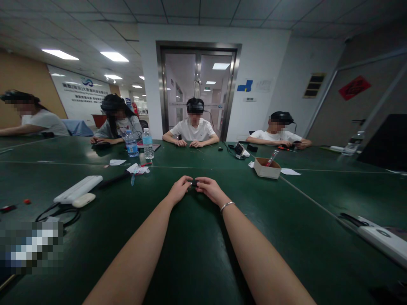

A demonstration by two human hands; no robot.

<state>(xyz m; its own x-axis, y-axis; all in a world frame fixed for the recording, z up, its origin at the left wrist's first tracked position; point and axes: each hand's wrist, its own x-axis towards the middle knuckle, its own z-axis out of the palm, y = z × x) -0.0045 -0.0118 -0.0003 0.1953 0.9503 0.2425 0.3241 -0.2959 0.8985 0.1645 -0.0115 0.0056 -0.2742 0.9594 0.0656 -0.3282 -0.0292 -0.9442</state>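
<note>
Premises: an office meeting room used as a shared work area. Evidence: one large green worktop (197,254) with four people seated along its far and left edges; behind the worktop, a steel-framed glass double door (197,91); suspended tile ceiling with panel lights (114,56); a lettered company wall sign (83,94) beyond the worktop's left end.

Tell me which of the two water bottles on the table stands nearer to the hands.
The right-hand bottle, with the pale label; the blue-labelled bottle stands beside it, farther left of the hands.
</note>
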